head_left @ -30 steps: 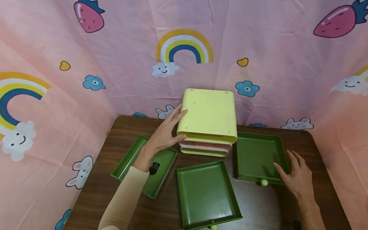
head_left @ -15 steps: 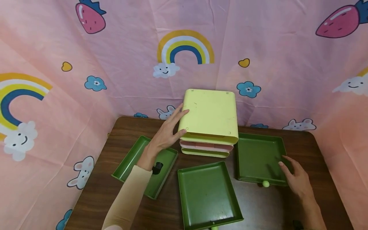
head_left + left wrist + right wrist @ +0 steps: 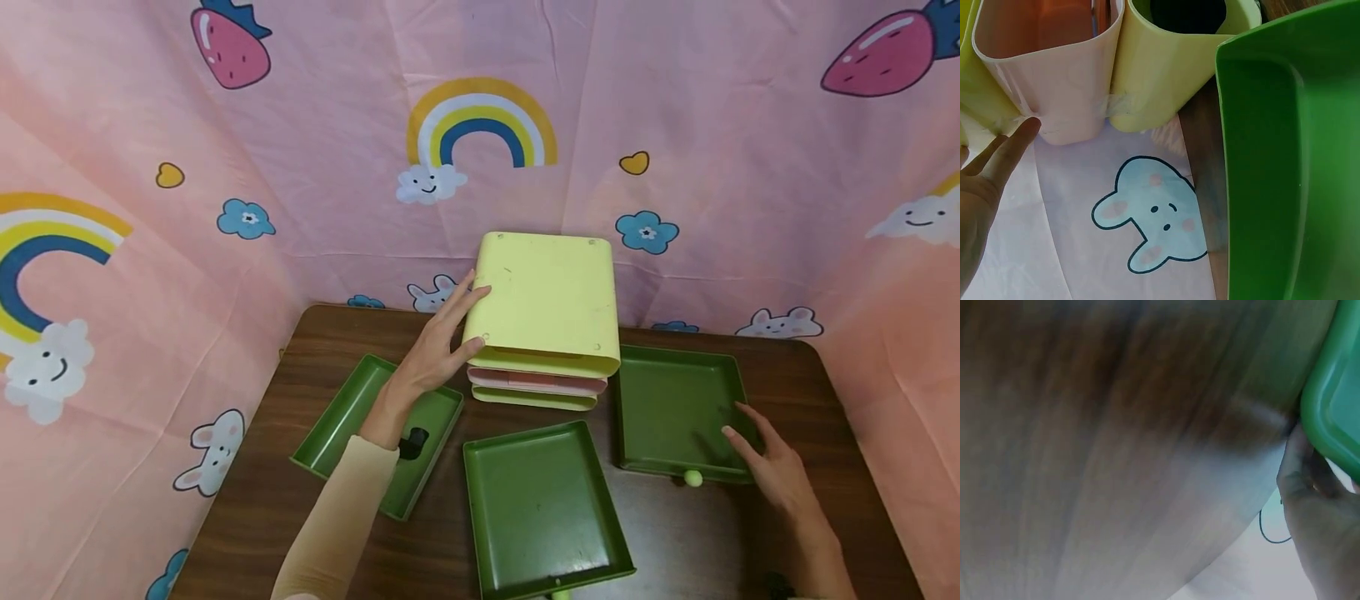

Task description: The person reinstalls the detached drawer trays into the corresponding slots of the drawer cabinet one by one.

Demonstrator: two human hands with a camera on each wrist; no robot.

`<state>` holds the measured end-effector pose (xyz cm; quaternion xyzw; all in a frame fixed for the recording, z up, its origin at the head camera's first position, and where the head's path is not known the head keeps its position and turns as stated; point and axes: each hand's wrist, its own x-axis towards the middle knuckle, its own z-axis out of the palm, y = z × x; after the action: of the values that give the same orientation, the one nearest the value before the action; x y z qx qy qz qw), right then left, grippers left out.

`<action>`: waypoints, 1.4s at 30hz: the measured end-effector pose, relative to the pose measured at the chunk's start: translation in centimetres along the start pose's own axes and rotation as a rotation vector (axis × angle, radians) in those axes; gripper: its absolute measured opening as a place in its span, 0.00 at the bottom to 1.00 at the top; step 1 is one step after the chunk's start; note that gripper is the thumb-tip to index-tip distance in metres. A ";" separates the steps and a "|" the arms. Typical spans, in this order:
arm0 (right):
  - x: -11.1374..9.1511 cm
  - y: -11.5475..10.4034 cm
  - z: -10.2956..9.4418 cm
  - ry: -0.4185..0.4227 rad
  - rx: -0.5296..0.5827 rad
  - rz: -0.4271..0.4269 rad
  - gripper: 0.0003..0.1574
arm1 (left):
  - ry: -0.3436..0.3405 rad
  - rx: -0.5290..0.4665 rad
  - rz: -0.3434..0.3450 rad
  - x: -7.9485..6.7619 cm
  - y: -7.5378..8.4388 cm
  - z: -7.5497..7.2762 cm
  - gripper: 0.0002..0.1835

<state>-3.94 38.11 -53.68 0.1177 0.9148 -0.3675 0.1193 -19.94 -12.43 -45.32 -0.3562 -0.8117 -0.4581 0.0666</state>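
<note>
At the back of the table stands a stacked drawer cabinet (image 3: 547, 292) with a pale yellow top, a pink tier and another yellow tier beneath. My left hand (image 3: 427, 354) rests on its left side with fingers spread, the thumb by the front corner. The left wrist view shows fingertips (image 3: 1034, 128) against the side of the tiers. On the right, my right hand (image 3: 780, 471) holds the side wall of a shallow green drawer (image 3: 678, 400) that has a round light-green knob. Its thumb reaches over the rim, and its other fingers are mostly hidden outside the wall.
A second green drawer (image 3: 540, 500) lies at the front middle of the wooden table (image 3: 247, 508). Under my left forearm sits a third green drawer (image 3: 341, 417), turned at an angle. A pink patterned cloth (image 3: 337, 125) hangs close behind the table and along both sides.
My right hand has come down and left onto the right drawer's side wall, its fingers drawing in. The left hand stays against the cabinet. The drawers and cabinet keep their places.
</note>
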 end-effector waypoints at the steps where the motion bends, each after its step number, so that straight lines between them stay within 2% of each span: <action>1: 0.0 0.0 -0.1 -0.023 -0.016 0.006 0.50 | 0.001 -0.001 0.001 0.0 0.0 0.0 0.41; 5: 0.1 0.2 0.0 -0.045 -0.062 0.007 0.54 | 0.012 -0.005 0.003 -0.1 0.0 0.1 0.41; 16: -0.4 -0.2 -0.3 0.029 -0.077 0.013 0.56 | 0.012 -0.018 -0.013 -0.1 0.2 0.1 0.44; 24: -1.1 -0.2 -0.8 0.077 -0.068 0.037 0.54 | 0.018 -0.065 0.015 -0.1 0.1 0.0 0.44; 30: -1.7 -0.1 -0.7 0.083 -0.064 0.059 0.55 | 0.014 -0.015 -0.011 -0.1 0.2 0.0 0.43; 35: -2.2 -0.2 -0.8 0.087 -0.060 0.071 0.56 | 0.012 -0.014 -0.025 0.0 0.3 -0.1 0.42; 42: -2.9 -0.8 -0.9 0.086 -0.054 0.100 0.57 | -0.007 -0.106 -0.088 0.1 0.3 -0.3 0.42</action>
<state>-1.52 37.83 -51.64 0.1756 0.9217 -0.3307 0.1012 -19.85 -12.51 -44.93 -0.3249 -0.8014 -0.5016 0.0245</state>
